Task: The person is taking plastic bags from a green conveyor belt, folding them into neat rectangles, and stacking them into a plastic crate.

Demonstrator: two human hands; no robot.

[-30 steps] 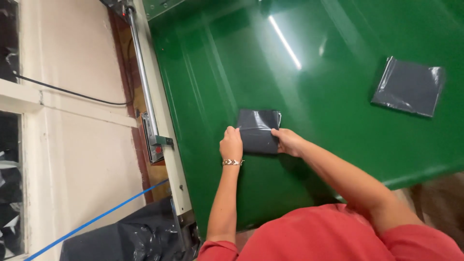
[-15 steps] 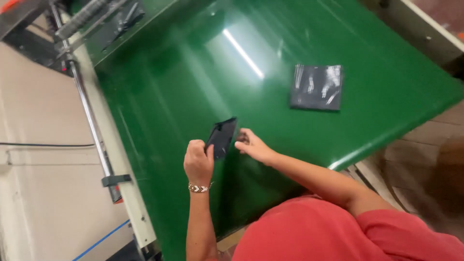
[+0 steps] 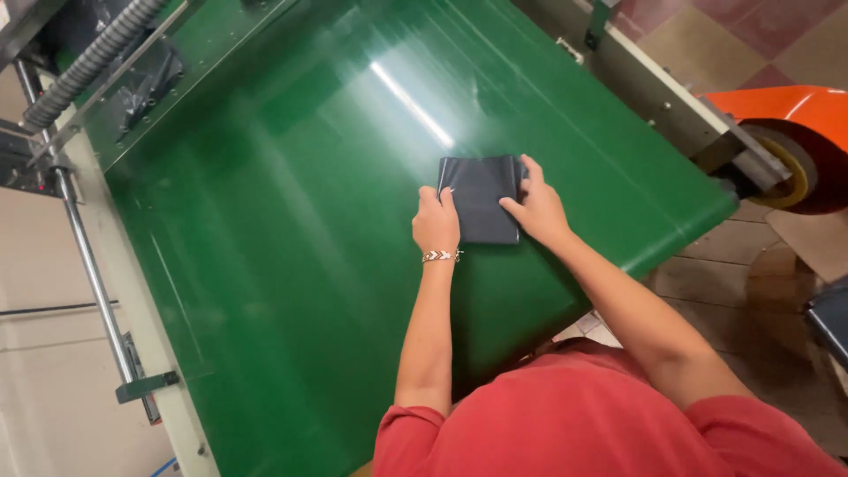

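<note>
A glossy green conveyor belt [image 3: 291,265] runs from seven o'clock up to one o'clock; a flat dark plastic packet [image 3: 481,196] lies near its three o'clock edge

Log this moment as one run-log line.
left hand: on dark flat package, left edge | right hand: on its right edge | package: flat on green belt | orange roll: beyond belt's right side

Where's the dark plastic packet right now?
In the head view the dark plastic packet lies flat on the green conveyor belt, right of centre near its right edge, with the left hand and the right hand on either side.
</note>
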